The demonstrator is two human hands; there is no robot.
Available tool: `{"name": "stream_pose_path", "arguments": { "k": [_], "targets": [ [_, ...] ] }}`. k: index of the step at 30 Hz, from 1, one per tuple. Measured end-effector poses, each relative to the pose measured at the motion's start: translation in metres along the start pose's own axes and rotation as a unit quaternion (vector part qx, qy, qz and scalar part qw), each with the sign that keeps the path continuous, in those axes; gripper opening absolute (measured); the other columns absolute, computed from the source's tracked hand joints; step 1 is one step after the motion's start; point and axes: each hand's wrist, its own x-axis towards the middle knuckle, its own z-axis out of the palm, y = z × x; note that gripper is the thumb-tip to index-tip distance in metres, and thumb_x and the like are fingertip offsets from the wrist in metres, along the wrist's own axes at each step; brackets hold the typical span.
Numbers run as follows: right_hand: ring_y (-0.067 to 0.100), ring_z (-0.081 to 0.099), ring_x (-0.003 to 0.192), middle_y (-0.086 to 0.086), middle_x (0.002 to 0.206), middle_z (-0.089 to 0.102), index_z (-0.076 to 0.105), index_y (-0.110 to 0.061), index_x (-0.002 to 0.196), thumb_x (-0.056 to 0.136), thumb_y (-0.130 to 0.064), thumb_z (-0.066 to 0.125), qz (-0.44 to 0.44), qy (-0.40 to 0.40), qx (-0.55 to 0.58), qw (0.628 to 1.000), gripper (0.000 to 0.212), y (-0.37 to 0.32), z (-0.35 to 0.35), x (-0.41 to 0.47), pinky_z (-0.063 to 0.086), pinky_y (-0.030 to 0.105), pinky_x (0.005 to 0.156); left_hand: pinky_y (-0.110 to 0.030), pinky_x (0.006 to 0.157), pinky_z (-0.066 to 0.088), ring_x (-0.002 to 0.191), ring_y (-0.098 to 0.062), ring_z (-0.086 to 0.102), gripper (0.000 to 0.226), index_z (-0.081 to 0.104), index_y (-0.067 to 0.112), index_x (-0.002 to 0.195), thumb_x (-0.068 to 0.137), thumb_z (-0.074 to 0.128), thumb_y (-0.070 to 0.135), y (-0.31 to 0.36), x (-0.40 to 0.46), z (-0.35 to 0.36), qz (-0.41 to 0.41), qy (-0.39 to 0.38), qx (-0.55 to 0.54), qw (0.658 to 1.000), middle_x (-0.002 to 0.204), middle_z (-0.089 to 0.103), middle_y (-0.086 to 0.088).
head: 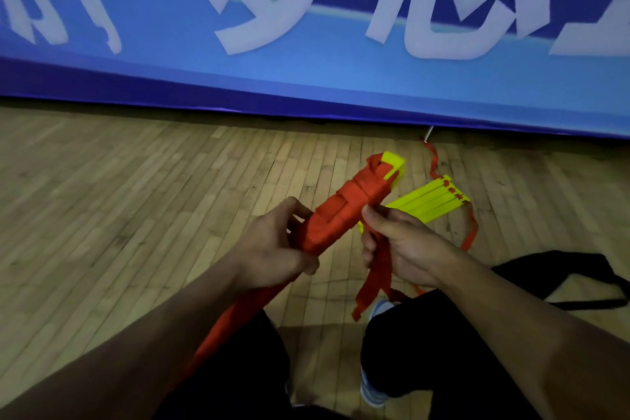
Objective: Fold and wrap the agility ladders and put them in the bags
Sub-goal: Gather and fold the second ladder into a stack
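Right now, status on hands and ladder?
Left hand grips wrapped ladder bundle. Right hand pinches orange strap. Second ladder, black bag on floor.

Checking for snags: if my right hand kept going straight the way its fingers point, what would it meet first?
Probably the wrapped ladder bundle. The right hand, gripping the loose orange strap, points up-left with fingertips right at the bundle, though depth is unclear.

Agility ladders: two. One bundle (344, 215), wound in orange strap, yellow rung ends showing at its far tip, held up off the floor. One loose stack of yellow rungs (431, 202) on the floor to its right, rung count unclear.
Hands: two, left hand (272, 249), right hand (405, 249).
Black bags: one (572, 278), near right.
Blue banners: one (306, 44), far side.
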Motion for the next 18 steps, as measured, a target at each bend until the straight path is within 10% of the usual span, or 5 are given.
{"name": "stream_pose_path", "arguments": {
  "k": [3, 8, 18],
  "targets": [
    [0.018, 0.051, 0.044, 0.003, 0.052, 0.048, 0.055, -0.011, 0.079, 0.075, -0.037, 0.066, -0.005, 0.007, -0.002, 1.000, 0.029, 0.001, 0.000, 0.000, 0.044, 0.032, 0.054, -0.039, 0.084, 0.058, 0.095, -0.014, 0.068, 0.068, 0.046, 0.027, 0.134, 0.075, 0.078, 0.013, 0.005, -0.002, -0.001, -0.028, -0.070, -0.040, 0.996, 0.111, 0.066, 0.004],
    [0.014, 0.043, 0.036, 0.000, 0.044, 0.044, 0.055, -0.006, 0.071, 0.070, -0.042, 0.069, -0.068, 0.094, -0.078, 0.990, 0.039, 0.012, 0.007, 0.006, 0.039, 0.026, 0.043, -0.032, 0.087, 0.054, 0.106, -0.019, 0.057, 0.093, 0.021, 0.027, 0.151, 0.079, 0.080, 0.031, 0.008, -0.002, 0.020, 0.015, -0.016, 0.284, 0.959, 0.130, 0.047, 0.001],
    [0.008, 0.029, 0.030, -0.003, 0.041, 0.035, 0.055, -0.009, 0.088, 0.080, -0.045, 0.061, -0.069, 0.089, -0.016, 0.993, 0.037, 0.020, 0.008, 0.002, 0.034, 0.024, 0.041, -0.018, 0.072, 0.046, 0.088, -0.011, 0.056, 0.079, 0.030, 0.024, 0.142, 0.081, 0.078, 0.020, 0.006, 0.007, 0.030, 0.001, 0.035, 0.177, 0.984, 0.105, 0.050, 0.007]
  ]
}}
